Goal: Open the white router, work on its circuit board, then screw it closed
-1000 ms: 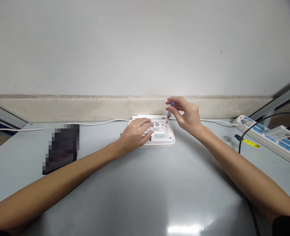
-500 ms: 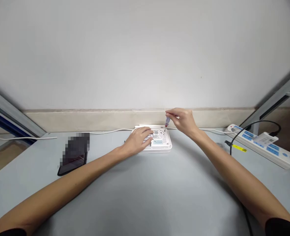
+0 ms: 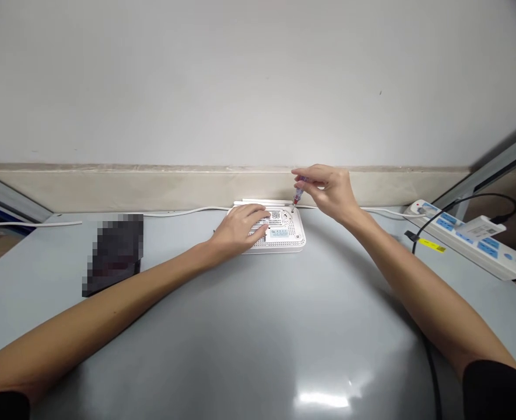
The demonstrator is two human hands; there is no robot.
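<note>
1. Closest on my feed are the forearms, coming in from the bottom corners, a dark sleeve (image 3: 494, 388) at the end of the right one. Below them it's all grey tabletop (image 3: 240, 326).
2. Over to the left, just past the left forearm, there's a dark flat device (image 3: 115, 251), mostly pixelated, so I can't say what it is.
3. The left hand (image 3: 240, 228) is palm down, fingers a bit spread, on the left part of a white box (image 3: 281, 234). So the box sits right under it, the right half showing past the fingertips, stickers and vent holes facing up.
4. The right hand (image 3: 332, 189) is up beyond the box's far right corner, pinched narrow around a small screwdriver (image 3: 300, 191) with a see-through purplish handle. It's tilted, tip down at that corner; too tiny for me to tell how deep.
5. Well off to the right I've got a white power strip (image 3: 488, 249) with an adapter (image 3: 481, 227) on it, plus a black cable (image 3: 432, 373) and a yellow tag (image 3: 432, 245).
6. Farthest back: a white cable (image 3: 205, 208) along the table's rear edge, then a stone ledge (image 3: 153, 189) and a pale wall (image 3: 258, 81).
</note>
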